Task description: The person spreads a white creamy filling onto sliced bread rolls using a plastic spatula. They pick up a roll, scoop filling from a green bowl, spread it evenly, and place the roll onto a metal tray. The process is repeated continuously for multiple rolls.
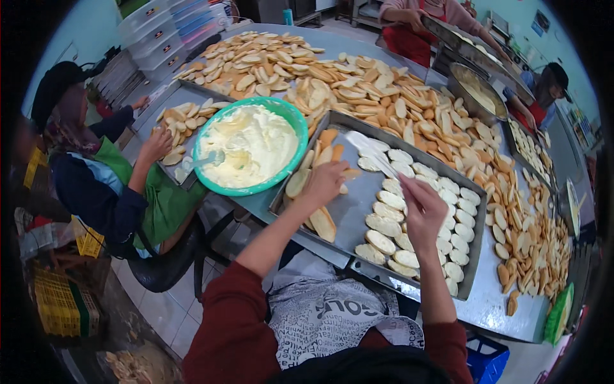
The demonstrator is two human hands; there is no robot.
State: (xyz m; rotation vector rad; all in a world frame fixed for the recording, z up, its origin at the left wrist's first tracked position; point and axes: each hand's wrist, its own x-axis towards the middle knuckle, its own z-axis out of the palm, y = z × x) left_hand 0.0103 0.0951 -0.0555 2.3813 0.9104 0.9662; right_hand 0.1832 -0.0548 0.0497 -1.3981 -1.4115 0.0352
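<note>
My right hand [423, 208] is closed round the handle of a cream-coated spatula [377, 157], its blade pointing up and left over the tray [472, 281]. My left hand [322, 185] is closed at the fingertips on a slice of bread [350, 173], above the tray's left part. Plain bread slices [323, 224] lie loosely around and below that hand. Rows of cream-topped slices [382, 242] fill the tray's right part, with bare metal between them and the loose slices. Left of the tray stands a green basin [300, 137] of pale cream [259, 144] with a spatula [210, 159] in it.
A large heap of bread slices [364, 83] curves behind and right of my tray. At the left, a seated person's hand [157, 142] touches slices in another tray [181, 176]. Across the table, a person in a red apron holds a tray [460, 41] near a metal bowl [476, 93].
</note>
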